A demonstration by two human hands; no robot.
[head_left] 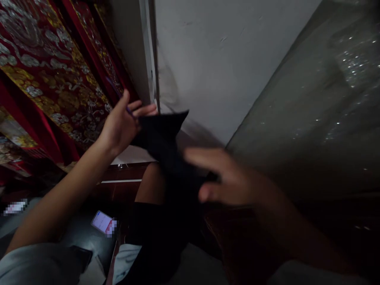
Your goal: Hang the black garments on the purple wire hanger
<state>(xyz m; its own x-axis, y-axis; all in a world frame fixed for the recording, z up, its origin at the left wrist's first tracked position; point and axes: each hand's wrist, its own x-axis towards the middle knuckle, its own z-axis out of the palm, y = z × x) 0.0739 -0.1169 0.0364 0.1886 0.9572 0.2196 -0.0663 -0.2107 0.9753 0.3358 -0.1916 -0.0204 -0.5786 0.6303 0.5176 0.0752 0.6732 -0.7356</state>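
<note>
My left hand (118, 128) is raised at centre left, palm turned inward, thumb up and fingers partly stretched. A thin purple thing (129, 112) lies between its thumb and fingers; its kind is too blurred to tell. A piece of black cloth (163, 136) reaches from the fingers of this hand over my knee, its upper corner sticking out to the right. My right hand (222, 174), smeared by motion, is at the cloth's right side with its thumb and fingers apart. Where the cloth ends against my dark clothing cannot be made out.
Red cloth with gold and silver embroidery (74, 91) hangs at left. A pale wall or panel (219, 59) stands ahead, and clear plastic wrapping (320, 107) covers the right side. A lit phone (102, 222) lies on a dark seat (77, 233) at lower left.
</note>
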